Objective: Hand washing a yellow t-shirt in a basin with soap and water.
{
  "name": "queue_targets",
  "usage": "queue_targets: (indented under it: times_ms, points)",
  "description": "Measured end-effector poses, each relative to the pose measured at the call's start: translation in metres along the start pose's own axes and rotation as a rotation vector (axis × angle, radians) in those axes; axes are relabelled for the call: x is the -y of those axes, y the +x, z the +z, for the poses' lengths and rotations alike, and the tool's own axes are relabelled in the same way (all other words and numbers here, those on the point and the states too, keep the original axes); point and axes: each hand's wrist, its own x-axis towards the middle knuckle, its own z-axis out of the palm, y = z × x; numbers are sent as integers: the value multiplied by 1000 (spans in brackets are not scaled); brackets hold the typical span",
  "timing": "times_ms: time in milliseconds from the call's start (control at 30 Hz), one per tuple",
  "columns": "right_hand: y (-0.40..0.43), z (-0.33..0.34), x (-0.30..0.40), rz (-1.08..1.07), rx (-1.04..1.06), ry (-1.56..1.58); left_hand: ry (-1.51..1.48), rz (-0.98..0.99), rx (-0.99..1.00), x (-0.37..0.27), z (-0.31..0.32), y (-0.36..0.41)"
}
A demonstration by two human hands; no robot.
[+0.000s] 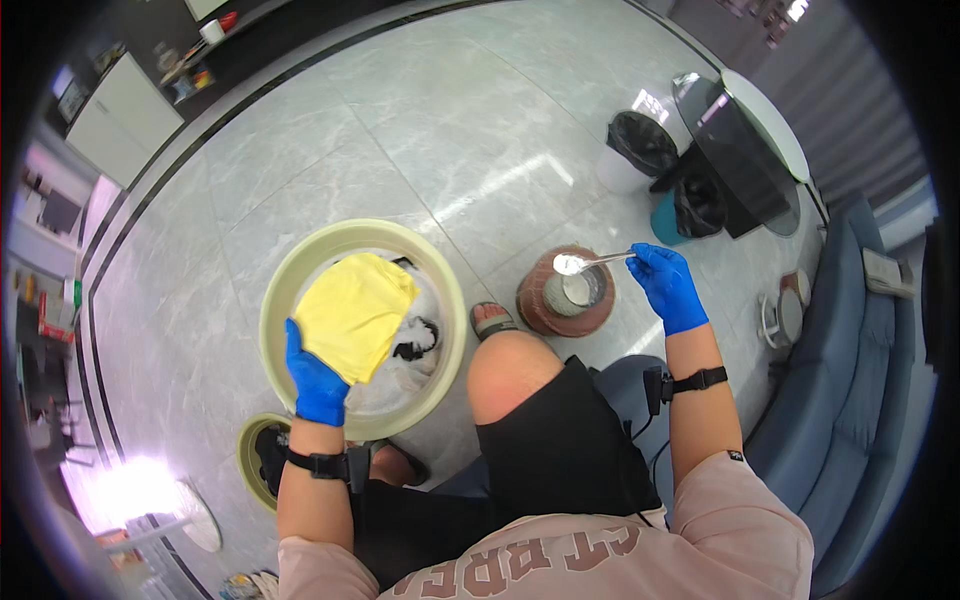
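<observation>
My left hand [319, 382], in a blue glove, holds a yellow cloth [356, 311] over a large pale green basin [454, 322]. In the basin lie wet white and black fabrics [420, 337] in cloudy water. My right hand [664, 281], gloved in blue too, grips the handle of a metal spoon [574, 264] that carries white powder. Below the spoon is a small round container [581, 292] with white stuff inside, standing on a reddish-brown round stool [536, 300]. The fingers under the cloth are partly hidden.
A smaller green basin [246, 469] with dark fabric stands at the lower left. Two lined bins, one white [619, 171] and one teal [667, 221], are beside a glass-topped table [750, 161]. At the right is a blue sofa [825, 405]. My sandalled foot [493, 319] rests between basin and stool.
</observation>
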Motion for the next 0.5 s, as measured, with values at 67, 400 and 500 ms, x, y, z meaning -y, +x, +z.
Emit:
queue_targets:
  times_ms: [67, 400, 500]
  points:
    - [3, 37, 9, 13, 104, 45, -63, -9, 33, 1, 4, -2]
    - [-78, 302, 43, -112, 469, -115, -171, -4, 200, -3, 21, -6]
    - [-113, 345, 9, -560, 586, -483, -214, 8, 199, -10, 14, -8]
